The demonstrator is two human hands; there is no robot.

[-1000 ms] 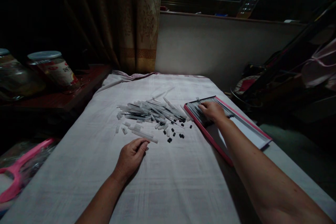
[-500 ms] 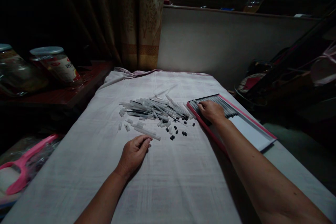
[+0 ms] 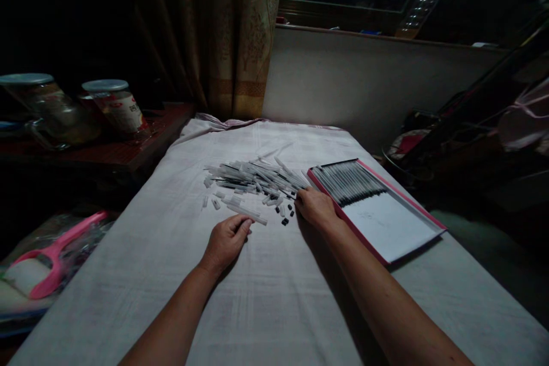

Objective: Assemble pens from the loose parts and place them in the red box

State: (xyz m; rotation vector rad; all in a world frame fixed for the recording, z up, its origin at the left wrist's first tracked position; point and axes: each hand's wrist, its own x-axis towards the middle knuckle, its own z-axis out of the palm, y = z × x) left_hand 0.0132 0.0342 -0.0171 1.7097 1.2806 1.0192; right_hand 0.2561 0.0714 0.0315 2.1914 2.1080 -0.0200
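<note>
A loose pile of clear pen barrels and dark refills (image 3: pixel 253 176) lies on the cloth, with clear pen caps (image 3: pixel 215 204) and small black plugs (image 3: pixel 285 221) scattered in front of it. My left hand (image 3: pixel 226 242) rests at the near side, thumb and forefinger pinched together beside a clear barrel (image 3: pixel 257 218); what they hold, if anything, does not show. At the pile's right end, my right hand (image 3: pixel 316 207) reaches down with curled fingers among the refill ends and plugs. Its fingertips are mostly hidden. Just right of it, a red-edged box (image 3: pixel 414 206) holds a row of assembled pens (image 3: pixel 349 182).
A white checked cloth (image 3: pixel 257 309) covers the table. On a dark red side table at the left stand lidded jars (image 3: pixel 118 106). Below them lies a pink-handled object (image 3: pixel 64 246) among plastic bags. A curtain (image 3: pixel 246 40) and a wall are behind.
My right hand has left the pens in the box and moved left to the pile's right end. My left hand stays pinched near the same barrel. The view has shifted slightly.
</note>
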